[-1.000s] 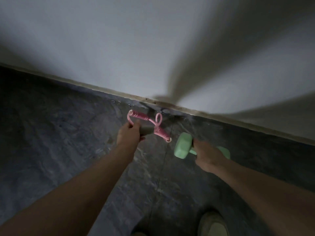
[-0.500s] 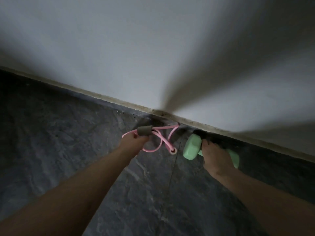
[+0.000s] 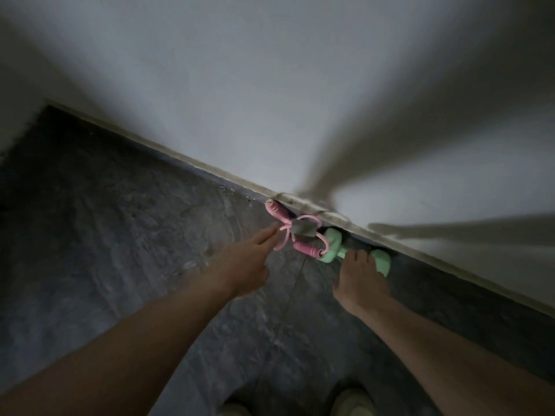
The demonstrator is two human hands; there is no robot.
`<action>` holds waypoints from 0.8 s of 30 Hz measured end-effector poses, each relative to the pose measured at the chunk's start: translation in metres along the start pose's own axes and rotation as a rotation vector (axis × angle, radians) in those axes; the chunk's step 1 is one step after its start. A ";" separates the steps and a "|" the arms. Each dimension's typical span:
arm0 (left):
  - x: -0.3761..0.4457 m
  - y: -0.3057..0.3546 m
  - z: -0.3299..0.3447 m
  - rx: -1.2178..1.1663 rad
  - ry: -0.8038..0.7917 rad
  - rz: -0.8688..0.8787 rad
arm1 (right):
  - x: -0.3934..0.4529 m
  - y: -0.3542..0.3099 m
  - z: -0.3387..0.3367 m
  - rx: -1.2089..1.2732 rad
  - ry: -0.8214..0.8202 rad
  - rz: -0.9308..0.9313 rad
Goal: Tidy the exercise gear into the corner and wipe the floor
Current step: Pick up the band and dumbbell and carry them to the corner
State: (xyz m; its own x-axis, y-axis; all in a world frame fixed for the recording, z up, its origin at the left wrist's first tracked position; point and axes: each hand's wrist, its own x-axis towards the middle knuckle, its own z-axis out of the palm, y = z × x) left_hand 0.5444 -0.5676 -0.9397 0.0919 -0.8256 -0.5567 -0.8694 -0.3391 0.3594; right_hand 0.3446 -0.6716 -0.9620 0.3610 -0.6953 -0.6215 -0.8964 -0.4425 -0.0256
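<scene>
Since the frame half a second earlier: left hand (image 3: pixel 240 265) has let go of the pink resistance band (image 3: pixel 288 232), which now lies on the floor (image 3: pixel 105 235) against the skirting. Left hand fingers are straight, held just beside the band, gripping nothing. Right hand (image 3: pixel 360 280) rests on the handle of the mint-green dumbbell (image 3: pixel 333 244), fingers curled over it; the dumbbell is down on the floor at the wall edge, touching the band. Count: one band, one dumbbell, two shoes (image 3: pixel 351 400) at the bottom edge. Floor is dark grey, stone-patterned. Wall (image 3: pixel 270 100) is plain white, dim light, arm shadows across it.
</scene>
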 end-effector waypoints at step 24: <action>-0.334 0.117 -0.348 0.153 0.244 -0.374 | -0.312 -0.147 -0.378 0.091 0.303 -0.425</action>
State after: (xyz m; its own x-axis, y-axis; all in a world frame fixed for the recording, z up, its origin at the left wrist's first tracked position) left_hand 0.5812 -0.4888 -0.4511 0.5080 -0.7478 -0.4276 -0.8149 -0.5780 0.0427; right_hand 0.4612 -0.6036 -0.4678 0.7431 -0.6039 -0.2882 -0.6690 -0.6791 -0.3020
